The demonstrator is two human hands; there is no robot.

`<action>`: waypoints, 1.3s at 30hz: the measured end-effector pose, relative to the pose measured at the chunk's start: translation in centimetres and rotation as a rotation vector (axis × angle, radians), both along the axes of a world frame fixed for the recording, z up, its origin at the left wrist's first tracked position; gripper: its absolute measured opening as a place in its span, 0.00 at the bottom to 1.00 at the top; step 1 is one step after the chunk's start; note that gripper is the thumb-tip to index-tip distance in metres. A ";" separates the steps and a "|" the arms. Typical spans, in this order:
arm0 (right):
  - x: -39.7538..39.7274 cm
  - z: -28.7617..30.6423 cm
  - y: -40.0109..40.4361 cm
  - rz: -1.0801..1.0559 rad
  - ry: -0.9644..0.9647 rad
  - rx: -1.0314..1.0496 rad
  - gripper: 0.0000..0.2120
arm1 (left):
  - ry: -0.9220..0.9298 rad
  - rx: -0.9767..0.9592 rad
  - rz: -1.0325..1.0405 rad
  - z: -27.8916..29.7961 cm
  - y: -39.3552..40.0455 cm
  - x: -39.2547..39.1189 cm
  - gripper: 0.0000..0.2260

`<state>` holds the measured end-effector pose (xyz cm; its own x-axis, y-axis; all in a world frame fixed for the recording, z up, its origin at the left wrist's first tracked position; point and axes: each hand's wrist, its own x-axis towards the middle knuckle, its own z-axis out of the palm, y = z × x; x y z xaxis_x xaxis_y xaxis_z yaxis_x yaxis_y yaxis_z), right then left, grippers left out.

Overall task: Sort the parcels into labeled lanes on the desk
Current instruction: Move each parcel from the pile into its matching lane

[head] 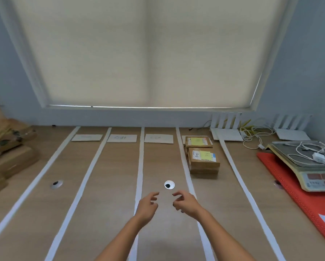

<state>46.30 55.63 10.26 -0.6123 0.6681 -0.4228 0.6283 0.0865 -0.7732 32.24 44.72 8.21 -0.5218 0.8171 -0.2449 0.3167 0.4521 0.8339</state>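
Both hands empty and hovering low over the counter (109,185): left hand (146,207) and right hand (186,203) with fingers loosely curled apart, gripping nothing, just short of the round cable grommet (169,184) in the third lane. Four lanes marked off by white tape strips (139,178), each headed by a paper label card (158,138) at the far end. Two parcels already down in the rightmost lane, the nearer parcel (204,161) stacked on another, the farther parcel (198,142) right behind it, seemingly covering that lane's card. Unsorted parcel pile (9,155) heaped at the far left edge, well apart from both hands. Likely trouble from here: a long reach across to the pile, with a chance of toppling the loose heap or dragging a tape strip askew; a misread label, landing a parcel in the wrong lane; a parcel set over a tape line, straddling two lanes. Writing on the cards too faint to read; yellow notes on the placed parcels illegible as well. Pile cut off by the left border, so its count unknown. Scale (308,166) and cables at right, on a red mat (299,200), partly cropped.
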 end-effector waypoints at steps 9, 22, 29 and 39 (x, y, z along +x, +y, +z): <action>-9.0 7.5 -11.4 0.048 0.054 0.107 0.18 | 0.132 0.031 0.052 6.3 -14.0 -11.9 0.22; -23.3 3.2 -27.5 0.118 0.130 -0.058 0.17 | -0.015 0.035 0.207 3.7 -28.0 -21.2 0.21; -35.6 3.3 -34.3 0.033 0.191 -0.091 0.15 | -0.060 0.061 0.192 3.6 -33.3 -34.2 0.20; -52.4 2.3 -46.7 0.116 0.160 -0.126 0.16 | -0.034 0.017 0.360 1.6 -46.3 -51.7 0.16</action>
